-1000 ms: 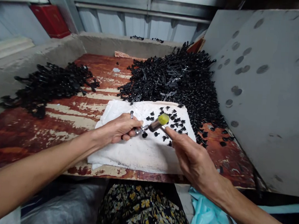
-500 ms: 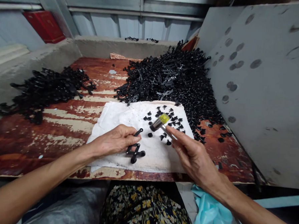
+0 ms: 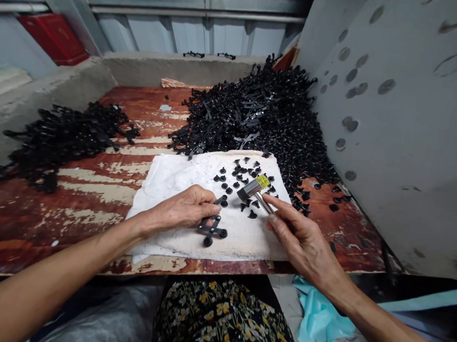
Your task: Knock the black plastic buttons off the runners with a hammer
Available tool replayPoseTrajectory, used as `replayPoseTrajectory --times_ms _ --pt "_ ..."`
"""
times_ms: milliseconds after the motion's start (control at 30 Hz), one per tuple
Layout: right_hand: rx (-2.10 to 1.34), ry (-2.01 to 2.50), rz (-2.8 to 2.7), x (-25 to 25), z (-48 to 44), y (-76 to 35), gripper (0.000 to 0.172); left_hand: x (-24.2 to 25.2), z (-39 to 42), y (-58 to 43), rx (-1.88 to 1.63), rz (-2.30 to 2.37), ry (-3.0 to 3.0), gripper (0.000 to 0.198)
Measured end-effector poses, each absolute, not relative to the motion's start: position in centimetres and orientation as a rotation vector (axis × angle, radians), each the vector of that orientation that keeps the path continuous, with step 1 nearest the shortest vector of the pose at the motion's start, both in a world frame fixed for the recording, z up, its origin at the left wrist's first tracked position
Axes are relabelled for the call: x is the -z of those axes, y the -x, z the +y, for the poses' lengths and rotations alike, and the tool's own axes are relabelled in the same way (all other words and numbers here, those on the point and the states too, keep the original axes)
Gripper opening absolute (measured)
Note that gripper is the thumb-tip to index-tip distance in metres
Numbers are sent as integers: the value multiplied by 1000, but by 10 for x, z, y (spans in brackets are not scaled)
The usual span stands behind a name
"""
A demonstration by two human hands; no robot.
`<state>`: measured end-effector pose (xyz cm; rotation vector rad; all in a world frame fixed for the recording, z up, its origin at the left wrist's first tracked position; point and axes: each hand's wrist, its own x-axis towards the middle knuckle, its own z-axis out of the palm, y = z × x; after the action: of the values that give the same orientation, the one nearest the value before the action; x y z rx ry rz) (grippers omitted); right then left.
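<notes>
My left hand (image 3: 196, 207) pinches a black riveted scissor linkage (image 3: 210, 229) over the white cloth (image 3: 162, 180). The linkage has crossed bars, shiny rivets and round knobs at its lower ends; part of it is hidden by my fingers. My right hand (image 3: 296, 233) grips the metal handle of a small mallet (image 3: 253, 186) with a dark end and a yellow end. The mallet head is raised to the right of the linkage, apart from it. Small black stemmed pieces (image 3: 253, 213) lie scattered on the cloth beneath and around the mallet.
A large heap of black parts (image 3: 254, 111) rises behind the cloth, against a grey panel (image 3: 398, 139) on the right. A smaller pile of black linkages (image 3: 61, 137) lies left on the worn red-brown tabletop (image 3: 93, 184). Two linkages (image 3: 194, 54) rest on the back ledge.
The mallet head has turned and shifted slightly right, its blur gone. The rest of the view has slid a little left and up. Both hands keep their hold.
</notes>
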<state>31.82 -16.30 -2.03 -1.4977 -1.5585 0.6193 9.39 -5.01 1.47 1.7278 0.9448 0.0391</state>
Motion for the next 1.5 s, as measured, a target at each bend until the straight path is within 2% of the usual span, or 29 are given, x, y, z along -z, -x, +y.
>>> replayPoseTrajectory --times_ms 467,1167,1500 --pt "-605 1494 -1592 22 -161 -319 39 -14 -46 -96 14 962 -1662 40" --pt "-625 1484 -1577 21 -163 -320 39 -8 -41 -95 12 957 -1765 38" --pt "-530 1430 -1705 23 -159 -318 40 -4 -35 -94 44 975 -1853 36"
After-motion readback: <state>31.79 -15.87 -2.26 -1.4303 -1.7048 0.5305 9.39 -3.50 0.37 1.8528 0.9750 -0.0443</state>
